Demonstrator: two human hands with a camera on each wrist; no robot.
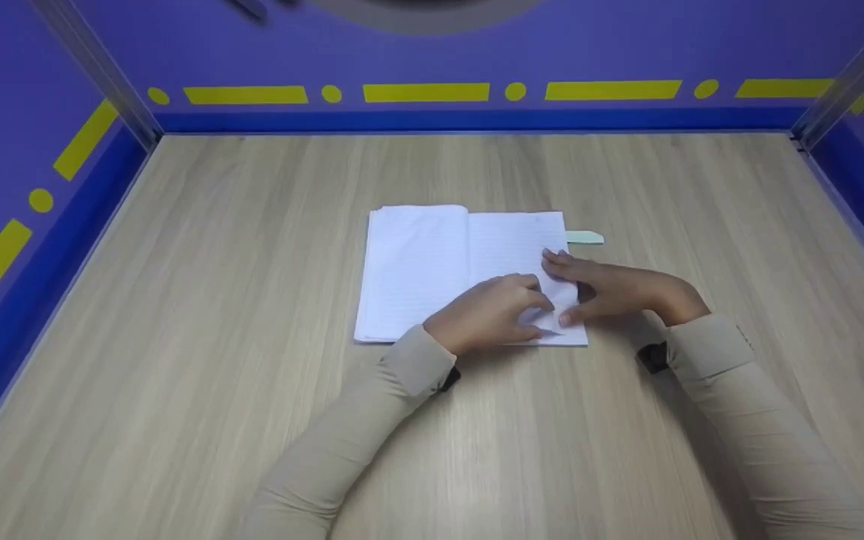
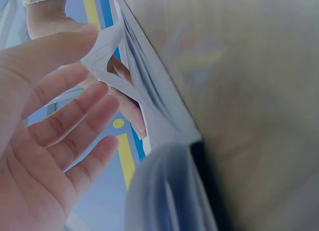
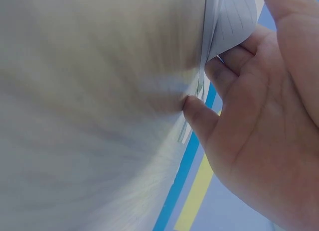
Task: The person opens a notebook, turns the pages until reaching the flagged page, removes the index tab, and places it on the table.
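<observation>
Purple-walled booth, wood worktop [image 1: 177, 337]. Notebook [image 1: 432, 262] open at centre. My left hand [image 1: 488, 315] and right hand [image 1: 612, 289] pinch lower right page corner. Step: separating page. Next: lift single leaf gently.

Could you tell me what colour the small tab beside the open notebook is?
Pale green tab, clearest in the head view.

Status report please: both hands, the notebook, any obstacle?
Left hand and right hand pinch a page corner of open notebook. Green bookmark sticks out at right edge. Nothing in the way.
</observation>
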